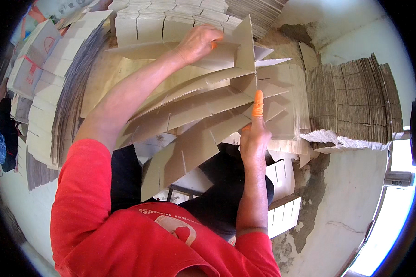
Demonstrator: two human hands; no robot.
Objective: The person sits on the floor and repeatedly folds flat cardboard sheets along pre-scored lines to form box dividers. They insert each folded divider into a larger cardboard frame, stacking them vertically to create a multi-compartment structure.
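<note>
Several long slotted cardboard strips (189, 108) fan out over my lap, joined near their right ends to a crosswise cardboard strip (245, 48). My left hand (199, 45) is closed at the far side, its curled fingers on the upper edge of the farthest long cardboard strip (145, 50). At the near end of the crosswise strip my right hand (256, 134) grips the cardboard, thumb pointing up along it. Orange finger covers (258, 104) show on both hands. The right fingers are mostly hidden behind the cardboard.
A wooden board (111, 76) lies beneath the cardboard. Stacks of slotted cardboard stand at the left (48, 104), at the back (164, 23) and at the right (356, 99). More slotted pieces (284, 217) sit low beside my right forearm. A wall (346, 194) rises on the right.
</note>
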